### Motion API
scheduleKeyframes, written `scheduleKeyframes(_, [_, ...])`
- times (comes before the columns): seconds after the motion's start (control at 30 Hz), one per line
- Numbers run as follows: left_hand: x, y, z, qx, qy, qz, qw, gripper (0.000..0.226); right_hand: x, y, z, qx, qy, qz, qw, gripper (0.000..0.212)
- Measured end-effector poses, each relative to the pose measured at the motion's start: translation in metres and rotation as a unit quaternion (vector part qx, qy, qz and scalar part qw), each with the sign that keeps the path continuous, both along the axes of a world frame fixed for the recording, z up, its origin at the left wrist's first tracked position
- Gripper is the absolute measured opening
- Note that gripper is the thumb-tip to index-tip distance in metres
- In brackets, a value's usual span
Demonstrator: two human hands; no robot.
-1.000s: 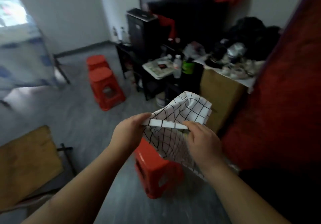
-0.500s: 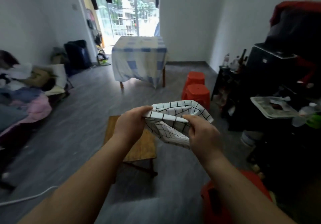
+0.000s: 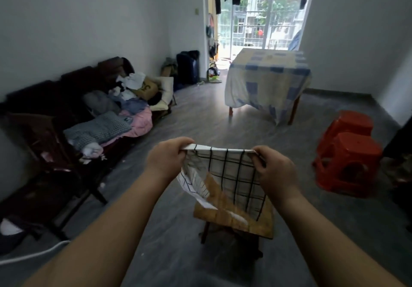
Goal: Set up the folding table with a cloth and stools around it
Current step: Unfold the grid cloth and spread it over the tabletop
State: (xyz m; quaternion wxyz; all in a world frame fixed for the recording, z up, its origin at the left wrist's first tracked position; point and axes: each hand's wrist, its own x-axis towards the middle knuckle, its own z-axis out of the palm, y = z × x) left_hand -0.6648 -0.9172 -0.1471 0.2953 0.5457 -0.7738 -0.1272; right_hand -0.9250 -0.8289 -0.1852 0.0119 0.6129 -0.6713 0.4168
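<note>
A white cloth with a black grid hangs stretched between my hands, above the small wooden folding table that stands on the floor just ahead. My left hand pinches the cloth's top left corner and my right hand pinches the top right corner. The cloth's lower part hangs partly folded and hides part of the tabletop. Two red plastic stools stand on the floor to the right, one behind the other.
A dark sofa piled with clothes runs along the left wall. A larger table under a blue-and-white cloth stands at the back by the balcony door. A white cable lies on the floor at lower left. Grey floor lies open around the small table.
My view has swung left from the cluttered corner to the room's length. My hands have spread apart and the cloth now hangs opened over the small wooden table.
</note>
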Motion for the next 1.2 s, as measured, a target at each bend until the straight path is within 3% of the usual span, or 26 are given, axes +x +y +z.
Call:
scheduleKeyframes(0.27, [0.041,-0.134,0.001,0.05,0.008,0.065,0.997,0.037,0.036,-0.172,0.006,0.01,-0.107,0.111,0.988,0.022])
scheduleKeyframes(0.5, [0.086,-0.227,-0.007,0.146,0.047,0.069,0.986,0.032,0.081,-0.289,0.032,0.019,-0.124,0.15,0.981,0.009])
scheduleKeyframes(0.73, [0.109,-0.309,-0.024,0.215,0.09,-0.064,0.97,0.041,0.143,-0.369,0.04,0.011,-0.093,0.141,0.985,0.005])
scheduleKeyframes(0.93, [0.127,-0.379,-0.026,0.256,0.216,-0.24,0.911,0.052,0.214,-0.426,0.043,0.028,-0.035,0.1,0.994,0.01])
scheduleKeyframes(1.1, [0.13,-0.437,-0.017,0.154,0.203,-0.229,0.94,0.023,0.239,-0.456,0.055,0.033,-0.048,0.046,0.997,0.018])
scheduleKeyframes(1.2, [0.124,-0.469,-0.015,0.142,0.214,-0.242,0.936,0.017,0.233,-0.463,0.057,0.053,-0.11,0.034,0.992,0.035])
